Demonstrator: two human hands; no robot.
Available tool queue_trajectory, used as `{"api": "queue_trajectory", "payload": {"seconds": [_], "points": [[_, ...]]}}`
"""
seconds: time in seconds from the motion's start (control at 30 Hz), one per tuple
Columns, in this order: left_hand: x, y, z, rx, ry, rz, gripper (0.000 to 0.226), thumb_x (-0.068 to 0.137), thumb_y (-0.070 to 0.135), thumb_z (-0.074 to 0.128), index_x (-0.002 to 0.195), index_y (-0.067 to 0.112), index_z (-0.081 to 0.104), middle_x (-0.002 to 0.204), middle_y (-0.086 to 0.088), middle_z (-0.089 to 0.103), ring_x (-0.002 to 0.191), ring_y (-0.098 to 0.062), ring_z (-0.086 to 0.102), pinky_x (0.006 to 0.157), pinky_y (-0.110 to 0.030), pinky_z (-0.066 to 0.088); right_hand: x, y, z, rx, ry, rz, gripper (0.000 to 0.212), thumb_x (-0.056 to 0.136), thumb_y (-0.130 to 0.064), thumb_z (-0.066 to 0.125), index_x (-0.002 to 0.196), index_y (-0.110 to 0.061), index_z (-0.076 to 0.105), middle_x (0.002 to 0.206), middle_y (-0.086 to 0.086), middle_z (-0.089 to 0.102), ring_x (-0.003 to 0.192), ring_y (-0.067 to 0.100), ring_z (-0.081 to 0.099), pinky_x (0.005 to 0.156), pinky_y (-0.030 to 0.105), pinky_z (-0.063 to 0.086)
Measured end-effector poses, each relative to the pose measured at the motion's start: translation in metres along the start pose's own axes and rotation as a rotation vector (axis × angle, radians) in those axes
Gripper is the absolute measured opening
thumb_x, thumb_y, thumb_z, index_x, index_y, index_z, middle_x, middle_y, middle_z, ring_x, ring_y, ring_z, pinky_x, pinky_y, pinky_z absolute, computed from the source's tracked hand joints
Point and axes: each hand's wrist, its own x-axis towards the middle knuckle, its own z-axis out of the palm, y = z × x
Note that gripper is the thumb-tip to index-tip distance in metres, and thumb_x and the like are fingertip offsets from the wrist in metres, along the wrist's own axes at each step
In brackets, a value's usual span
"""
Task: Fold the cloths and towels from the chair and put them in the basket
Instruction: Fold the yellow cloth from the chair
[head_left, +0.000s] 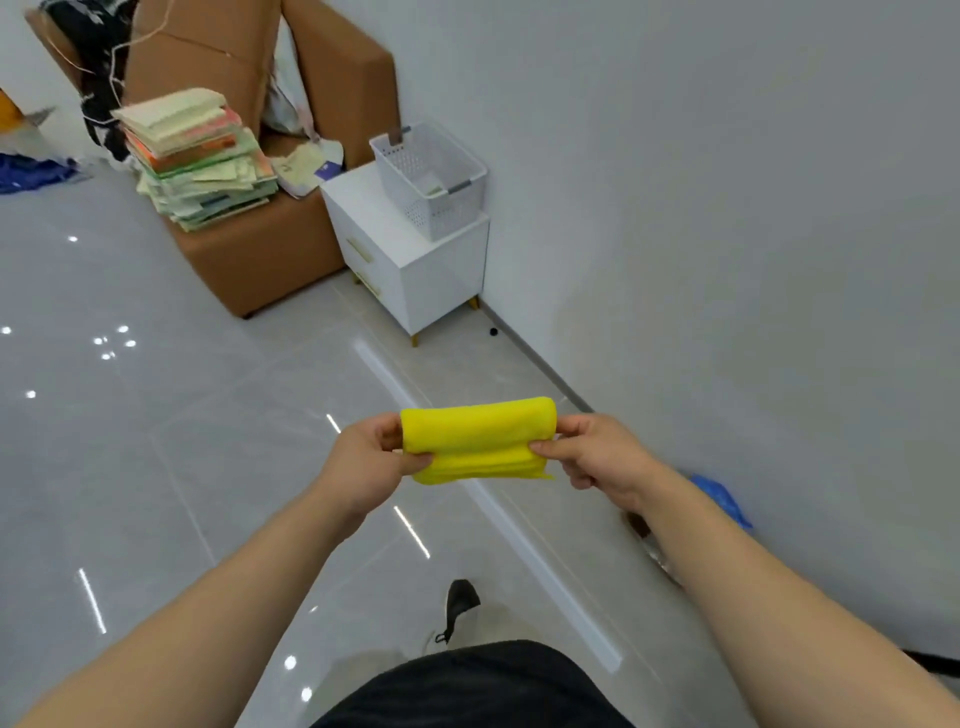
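A bright yellow cloth (478, 439), folded into a thick flat bundle, hangs in the air in front of me above the floor. My left hand (371, 460) pinches its left end and my right hand (592, 449) pinches its right end. The white perforated basket (470, 200) stands on a small white cabinet against the wall, well beyond the cloth; something pale lies at its bottom. The brown armchair (270, 244) is further left, with a stack of folded cloths (200, 156) piled on its seat.
The white cabinet (421, 270) stands between the armchair and the grey wall on the right. A blue item (722, 499) lies by the wall near my right arm. Blue fabric (31, 174) lies on the glossy tiled floor far left. My shoe (460, 605) shows below.
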Motion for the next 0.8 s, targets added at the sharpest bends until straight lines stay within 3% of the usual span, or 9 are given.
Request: {"api": "queue_trajectory", "payload": {"seconds": [0.1, 0.13, 0.23, 0.4, 0.47, 0.57, 0.63, 0.7, 0.8], "points": [[0.054, 0.039, -0.023, -0.040, 0.023, -0.008, 0.034, 0.084, -0.010, 0.068, 0.107, 0.015, 0.069, 0.086, -0.004, 0.074, 0.054, -0.009, 0.061, 0.050, -0.019, 0.045, 0.052, -0.056, -0.003, -0.008, -0.035, 0.020, 0.008, 0.090, -0.011, 0.070, 0.086, -0.017, 0.071, 0.057, 0.002, 0.046, 0.044, 0.012, 0.033, 0.046, 0.023, 0.024], [0.072, 0.049, -0.031, -0.048, 0.028, -0.014, 0.033, 0.084, -0.010, 0.067, 0.108, 0.013, 0.068, 0.085, -0.008, 0.073, 0.051, -0.014, 0.060, 0.047, -0.021, 0.041, 0.071, -0.073, -0.003, -0.012, -0.038, 0.023, 0.004, 0.090, -0.012, 0.069, 0.089, -0.015, 0.071, 0.059, 0.005, 0.054, 0.043, 0.012, 0.038, 0.044, 0.022, 0.028], [0.136, 0.071, -0.057, -0.106, 0.020, -0.055, 0.035, 0.085, -0.008, 0.067, 0.113, 0.013, 0.066, 0.094, -0.011, 0.076, 0.066, -0.025, 0.072, 0.048, -0.024, 0.043, 0.134, -0.119, -0.002, -0.013, -0.042, 0.047, 0.006, 0.090, -0.010, 0.068, 0.096, -0.011, 0.070, 0.074, 0.012, 0.071, 0.043, 0.015, 0.045, 0.045, 0.022, 0.035], [0.256, 0.111, -0.100, -0.231, -0.035, -0.128, 0.035, 0.085, -0.006, 0.068, 0.115, 0.013, 0.067, 0.101, -0.007, 0.077, 0.085, -0.027, 0.075, 0.059, -0.025, 0.053, 0.240, -0.192, 0.000, 0.080, -0.017, 0.130, 0.016, 0.091, -0.004, 0.056, 0.103, -0.005, 0.067, 0.095, 0.021, 0.075, 0.052, 0.018, 0.058, 0.050, 0.024, 0.045], [0.303, 0.134, -0.118, -0.262, -0.073, -0.163, 0.037, 0.082, -0.013, 0.066, 0.114, 0.007, 0.067, 0.104, -0.014, 0.075, 0.090, -0.029, 0.074, 0.068, -0.028, 0.057, 0.277, -0.223, -0.004, 0.188, 0.018, 0.213, 0.024, 0.093, -0.011, 0.044, 0.105, -0.002, 0.062, 0.099, 0.025, 0.073, 0.056, 0.022, 0.062, 0.051, 0.025, 0.045], [0.372, 0.171, -0.138, -0.344, -0.082, -0.244, 0.037, 0.082, -0.019, 0.045, 0.110, -0.005, 0.065, 0.109, -0.027, 0.070, 0.090, -0.038, 0.073, 0.071, -0.032, 0.061, 0.331, -0.270, -0.017, 0.229, 0.042, 0.299, 0.041, 0.097, -0.031, 0.035, 0.114, -0.002, 0.059, 0.104, 0.030, 0.071, 0.064, 0.029, 0.065, 0.056, 0.030, 0.044], [0.416, 0.198, -0.146, -0.446, -0.065, -0.306, 0.026, 0.087, -0.009, 0.042, 0.104, -0.010, 0.062, 0.110, -0.026, 0.068, 0.089, -0.042, 0.072, 0.071, -0.037, 0.062, 0.366, -0.302, -0.026, 0.188, 0.057, 0.340, 0.054, 0.100, -0.055, 0.037, 0.110, -0.008, 0.060, 0.103, 0.029, 0.072, 0.070, 0.031, 0.068, 0.060, 0.031, 0.046], [0.461, 0.223, -0.149, -0.467, -0.061, -0.325, 0.019, 0.097, 0.008, 0.051, 0.102, -0.008, 0.060, 0.104, -0.022, 0.066, 0.086, -0.041, 0.072, 0.074, -0.042, 0.061, 0.403, -0.334, -0.036, 0.101, 0.083, 0.345, 0.058, 0.094, -0.067, 0.045, 0.103, -0.012, 0.061, 0.099, 0.025, 0.074, 0.072, 0.029, 0.069, 0.060, 0.029, 0.047], [0.531, 0.251, -0.147, -0.341, -0.071, -0.327, 0.025, 0.091, 0.017, 0.071, 0.100, -0.006, 0.068, 0.106, -0.023, 0.070, 0.090, -0.034, 0.073, 0.075, -0.040, 0.061, 0.470, -0.378, -0.053, -0.051, 0.139, 0.323, 0.044, 0.091, -0.051, 0.065, 0.104, -0.010, 0.064, 0.087, 0.020, 0.075, 0.067, 0.027, 0.069, 0.057, 0.028, 0.051]]}}
